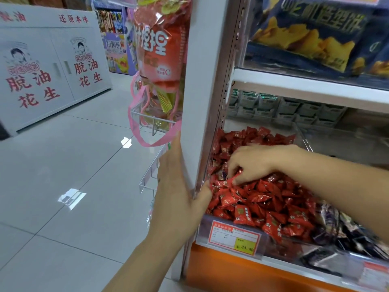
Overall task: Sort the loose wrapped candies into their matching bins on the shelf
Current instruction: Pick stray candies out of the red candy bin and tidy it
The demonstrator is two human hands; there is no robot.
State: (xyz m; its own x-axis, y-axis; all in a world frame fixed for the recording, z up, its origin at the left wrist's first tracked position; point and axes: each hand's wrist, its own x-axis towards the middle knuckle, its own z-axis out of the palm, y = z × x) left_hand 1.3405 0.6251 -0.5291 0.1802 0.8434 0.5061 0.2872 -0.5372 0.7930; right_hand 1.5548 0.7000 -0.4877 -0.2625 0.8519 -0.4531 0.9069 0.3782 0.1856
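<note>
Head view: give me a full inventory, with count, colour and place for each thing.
red candies: many, red, left bin
dark candies: many, dark purple, bin to the right
price label: one, red and yellow, left bin's front
chip bags: at least two, blue, top shelf
packets: several, pale green, behind the bins
hanging bags: several, red and pink, shelf end
cabinet: one, white, red characters, far left
left hand: one, flat against the shelf post
right hand: one, fingers curled on red candies

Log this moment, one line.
left hand: open, against shelf post | right hand: pinching red candies in bin | purple candies: beside red
</note>
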